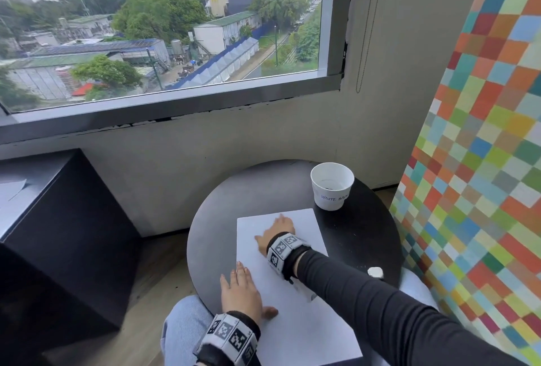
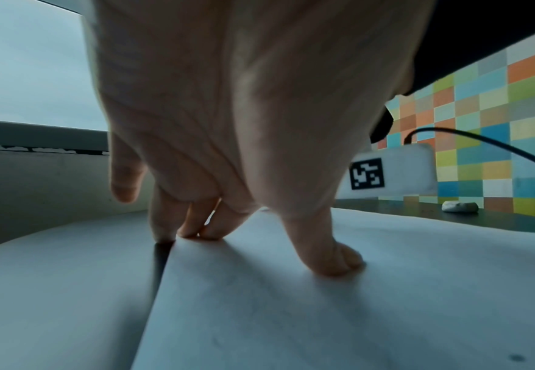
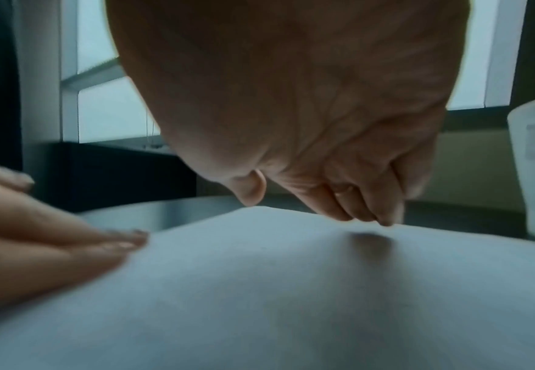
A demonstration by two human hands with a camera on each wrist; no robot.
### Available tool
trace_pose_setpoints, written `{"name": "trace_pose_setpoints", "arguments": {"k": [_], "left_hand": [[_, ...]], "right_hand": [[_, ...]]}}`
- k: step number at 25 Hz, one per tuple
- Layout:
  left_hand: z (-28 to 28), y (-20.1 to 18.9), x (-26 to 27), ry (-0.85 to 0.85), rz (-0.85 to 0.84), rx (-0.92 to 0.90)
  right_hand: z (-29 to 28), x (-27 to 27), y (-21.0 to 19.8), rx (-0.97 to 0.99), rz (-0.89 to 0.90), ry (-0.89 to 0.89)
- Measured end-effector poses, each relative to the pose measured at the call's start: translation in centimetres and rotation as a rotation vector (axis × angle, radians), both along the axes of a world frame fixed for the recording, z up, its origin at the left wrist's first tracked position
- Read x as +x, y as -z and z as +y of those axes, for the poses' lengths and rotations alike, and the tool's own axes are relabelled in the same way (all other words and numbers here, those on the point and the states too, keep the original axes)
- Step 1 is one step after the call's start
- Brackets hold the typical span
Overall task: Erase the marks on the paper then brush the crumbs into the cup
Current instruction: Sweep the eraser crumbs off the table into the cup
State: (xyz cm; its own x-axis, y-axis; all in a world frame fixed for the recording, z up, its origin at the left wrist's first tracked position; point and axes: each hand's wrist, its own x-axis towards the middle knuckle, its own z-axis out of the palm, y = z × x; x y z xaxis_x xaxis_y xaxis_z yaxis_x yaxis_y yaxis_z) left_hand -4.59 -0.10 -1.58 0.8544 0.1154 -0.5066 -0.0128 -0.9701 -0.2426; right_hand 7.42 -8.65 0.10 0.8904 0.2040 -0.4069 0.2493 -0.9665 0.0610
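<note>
While the cup [image 1: 332, 187] reads "WASTE", both flat, empty hands, left hand [image 1: 240, 292] and right hand [image 1: 278, 232], touch the paper [image 1: 301, 316]; only the left wrist view shows the eraser [image 2: 460, 206] side-on.

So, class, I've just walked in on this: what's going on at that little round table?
A person sits at a dark round table with a white paper on it. The left hand lies flat on the sheet's near left edge and steadies it. The right hand sweeps over the far part of the paper, holding nothing, towards the white cup standing just past the sheet's far right corner. The eraser lies on the table to the right, so the erasing seems finished.
</note>
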Motion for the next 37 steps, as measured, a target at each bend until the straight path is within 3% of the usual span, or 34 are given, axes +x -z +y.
{"name": "trace_pose_setpoints", "arguments": {"k": [3,7,11,14,15,18,22,25,28,31,35,37], "left_hand": [[0.1,0.4,0.1,0.006,-0.012,0.013],[0.2,0.3,0.1,0.000,-0.022,-0.006],[0.1,0.1,0.1,0.005,-0.022,0.000],[0.0,0.0,0.2,0.009,-0.011,0.000],[0.0,0.0,0.1,0.011,-0.009,0.001],[0.1,0.0,0.0,0.007,-0.017,0.014],[0.0,0.0,-0.2,-0.001,-0.019,0.035],[0.1,0.1,-0.5,-0.004,-0.026,0.046],[0.3,0.0,-0.6,-0.001,-0.017,0.043],[0.5,-0.2,-1.0,-0.010,-0.008,0.045],[0.6,-0.4,-1.1,-0.006,0.003,0.046],[0.6,-0.4,-1.3,-0.006,0.009,0.052]], "right_hand": [[0.5,-0.4,0.4,0.158,0.086,-0.148],[-1.2,0.4,0.3,-0.072,0.014,0.169],[-2.4,-0.5,1.0,0.139,0.007,-0.081],[-5.7,-0.8,0.4,-0.004,-0.036,0.071],[-6.5,-1.1,0.3,0.039,-0.041,0.108],[-8.1,-2.3,1.1,0.243,0.029,0.001],[-10.6,-2.8,1.3,0.161,-0.003,0.095],[-10.1,-3.4,1.5,0.215,0.107,-0.063],[-10.0,-2.5,2.3,0.170,0.005,0.026],[-9.4,-2.7,2.2,0.203,0.056,-0.077],[-9.3,-1.7,2.0,0.129,-0.057,0.135],[-8.6,-1.2,1.9,0.239,0.003,0.063]]}}
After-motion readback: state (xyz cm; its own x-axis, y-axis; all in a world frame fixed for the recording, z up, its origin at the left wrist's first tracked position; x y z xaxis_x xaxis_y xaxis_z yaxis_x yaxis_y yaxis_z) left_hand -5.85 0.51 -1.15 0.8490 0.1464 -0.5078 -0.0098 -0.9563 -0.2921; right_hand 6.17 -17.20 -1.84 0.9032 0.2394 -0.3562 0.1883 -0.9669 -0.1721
